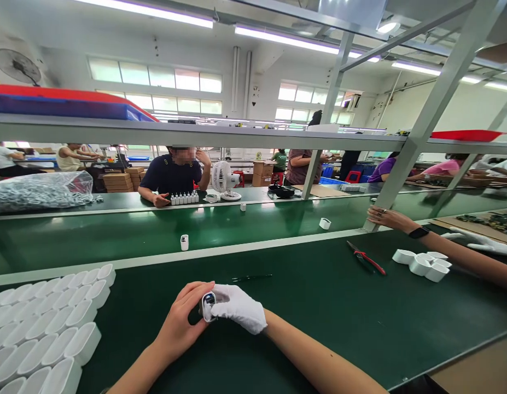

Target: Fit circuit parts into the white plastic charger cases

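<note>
With the bare left hand (181,312) and the white-gloved right hand (240,309) brought together on one small white casing (204,309), working over a dark green table (310,323). Across the rail, looking onto a long green belt (134,235) carrying three well-separated white pieces, including an upright one (184,243) with something dark inside; perhaps already dealt with. At the table's left, facing rows of open white casings (48,323) packed side by side; seemingly plenty left. At the right, finding a smaller cluster of white casings (421,265), with red-handled pliers (366,258) nearby and a thin dark tool (253,278) just beyond the hands, all untouched.

Down to the held casing: tilted, open end towards the camera, showing a dark insert (210,299) inside. Probably partway through this one; cannot tell whether fully seated. Pinching the casing in the left hand, fingers along the upper side and thumb underneath. Nearly closed in the right hand, with thumb at the opening and fingers behind; cannot tell whether gripping the insert or merely pressing.
</note>
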A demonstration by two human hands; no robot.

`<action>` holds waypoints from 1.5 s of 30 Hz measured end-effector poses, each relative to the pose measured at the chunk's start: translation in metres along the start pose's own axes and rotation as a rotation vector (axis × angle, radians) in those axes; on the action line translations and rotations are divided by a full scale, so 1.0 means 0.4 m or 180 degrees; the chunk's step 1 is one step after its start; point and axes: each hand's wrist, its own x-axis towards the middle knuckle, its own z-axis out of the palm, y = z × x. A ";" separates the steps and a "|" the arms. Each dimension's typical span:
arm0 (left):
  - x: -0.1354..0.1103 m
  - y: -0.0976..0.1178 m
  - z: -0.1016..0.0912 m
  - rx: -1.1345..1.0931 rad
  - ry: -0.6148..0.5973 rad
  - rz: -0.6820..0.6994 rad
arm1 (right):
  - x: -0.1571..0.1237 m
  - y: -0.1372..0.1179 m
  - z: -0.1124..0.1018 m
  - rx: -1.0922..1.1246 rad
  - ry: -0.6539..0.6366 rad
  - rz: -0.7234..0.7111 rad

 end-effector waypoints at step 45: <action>-0.006 -0.060 0.015 -0.1479 -0.0655 -0.2043 | -0.008 -0.033 -0.061 -0.5425 0.0866 -0.0438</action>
